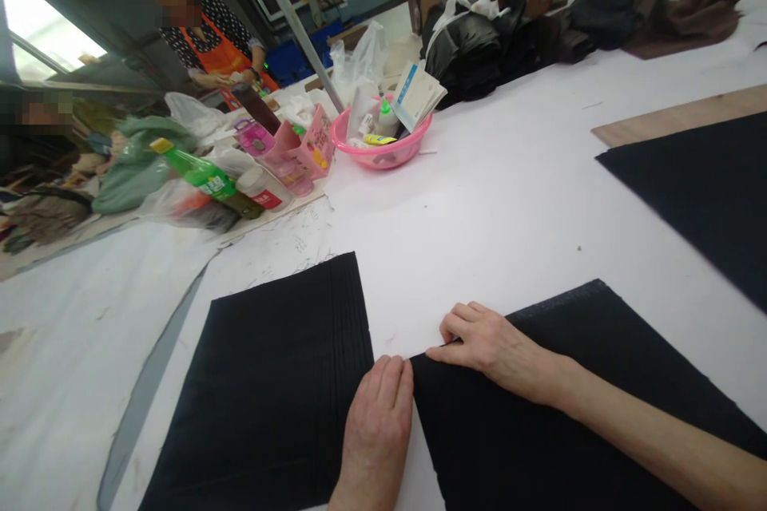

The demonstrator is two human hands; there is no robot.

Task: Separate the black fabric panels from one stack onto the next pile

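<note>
A black fabric piece (pixel 539 431) lies on the white table at the front right, a rough pale strip along its far edge. My right hand (pixel 488 343) is closed on that far edge, fingers curled over it and thumb along the cloth. At the near-left corner of the same piece is my left hand (pixel 380 415), its fingers pressed together on the corner; the thumb is hidden. Just left of it lies a stack of black fabric pieces (pixel 269 383), its layers fanned slightly along the right side.
More black fabric (pixel 713 192) lies at the right by a wooden board (pixel 677 120). Further back stand a pink basin (pixel 383 156) of small items, a green bottle (pixel 207 180) and a black bag (pixel 467 56). Beyond the table is a person in an orange apron (pixel 219 52).
</note>
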